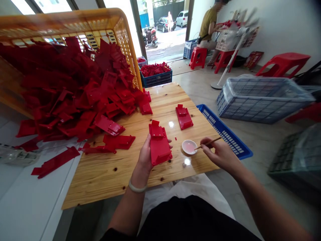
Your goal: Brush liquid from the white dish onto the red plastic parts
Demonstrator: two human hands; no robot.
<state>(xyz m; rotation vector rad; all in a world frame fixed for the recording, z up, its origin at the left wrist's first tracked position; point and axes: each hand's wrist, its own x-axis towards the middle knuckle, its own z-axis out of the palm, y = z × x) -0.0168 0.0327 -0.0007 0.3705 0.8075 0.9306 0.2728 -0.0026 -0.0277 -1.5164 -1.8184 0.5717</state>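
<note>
My left hand [145,152] is closed around a red plastic part [160,147], a flat plate with a raised tab at its far end. In my right hand [220,154] is a thin brush [212,142], pinched between thumb and fingers. Its tip reaches the right rim of a small white dish [184,150] that holds pinkish liquid. Beyond the dish lies a second red plate with a tab [184,118], flat on the wooden table [135,177]. A tiny red scrap [176,138] rests between the dish and the held part.
A yellow crate [127,43] on its side spills many red parts [82,87] onto the table's left. Past the right edge stands a blue basket [225,134], with a grey-blue crate [260,103] farther off. A person [208,25] sits at the back beside a fan [229,67].
</note>
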